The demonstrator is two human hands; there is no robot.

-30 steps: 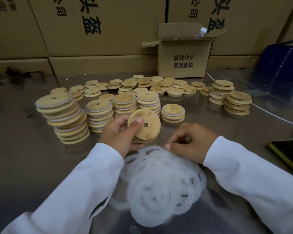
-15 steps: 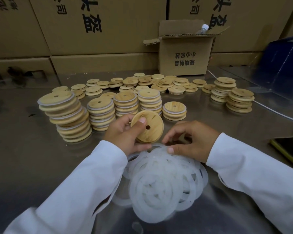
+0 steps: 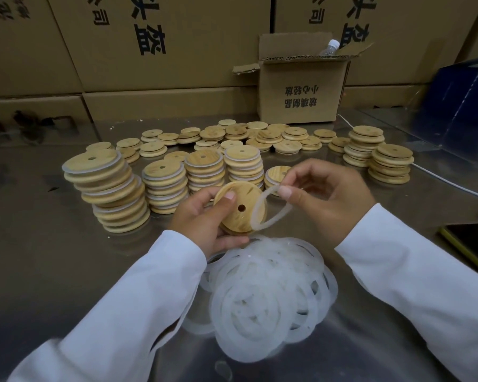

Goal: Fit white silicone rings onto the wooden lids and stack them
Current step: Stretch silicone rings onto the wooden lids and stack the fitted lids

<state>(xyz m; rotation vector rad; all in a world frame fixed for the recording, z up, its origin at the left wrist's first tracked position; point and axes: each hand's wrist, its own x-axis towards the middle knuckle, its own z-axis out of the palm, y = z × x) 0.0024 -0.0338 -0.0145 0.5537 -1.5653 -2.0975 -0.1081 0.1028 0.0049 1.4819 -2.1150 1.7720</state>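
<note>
Dim, warm indoor light that seems to fall from above; the steel tabletop point(image 3: 53, 257) gives back only a dull grey sheen, brighter toward the far right, darker in the near corners; shadows are soft and short, pooled at the foot of the stacks of lids point(image 3: 108, 188); the white sleeves point(image 3: 122, 312) are the brightest areas, without blown glare; the wooden lid point(image 3: 238, 213) in the left hand point(image 3: 204, 219) is sharp enough to show its grain; the silicone ring point(image 3: 283, 215) pinched by the right hand point(image 3: 329, 199) looks slightly smeared; the pile of rings point(image 3: 265, 299) is soft and milky; wide-angle distortion bows the cardboard cartons point(image 3: 177, 51); the blue box point(image 3: 458, 106) at the right edge is blurred.
</note>
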